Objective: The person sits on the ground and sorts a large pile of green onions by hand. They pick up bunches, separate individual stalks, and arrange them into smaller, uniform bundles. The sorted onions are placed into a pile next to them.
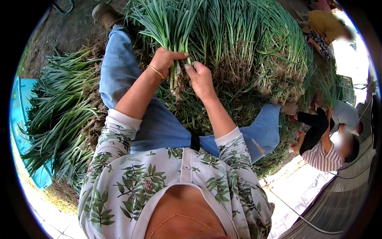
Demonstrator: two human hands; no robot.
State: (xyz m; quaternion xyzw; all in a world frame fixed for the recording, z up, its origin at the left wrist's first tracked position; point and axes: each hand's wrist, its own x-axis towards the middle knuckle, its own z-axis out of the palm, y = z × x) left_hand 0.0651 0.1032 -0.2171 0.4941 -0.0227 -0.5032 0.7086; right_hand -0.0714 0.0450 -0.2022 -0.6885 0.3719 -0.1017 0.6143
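Observation:
My left hand (pixel 166 61) is closed around a bunch of allium greens (pixel 170 28), leek-like with flat leaves. The leaves fan out away from me, and pale stems and brown roots hang below my fist. Close beside it, my right hand (pixel 201 80) pinches the lower end of one stalk (pixel 189 60) between thumb and fingers. Under both hands lies a layer of loose stripped leaves (pixel 191 110). Just beyond them, a broad heap of rooted allium greens (pixel 232 44) lies with its roots towards me.
A second pile of greens (pixel 65 101) lies left of my leg, partly over a turquoise plastic crate (pixel 25 89). Several people work at the right; one in a striped shirt (pixel 322 155) holds greens. A green crate (pixel 345 89) stands behind them. A hose-like line (pixel 301 216) crosses the lower right.

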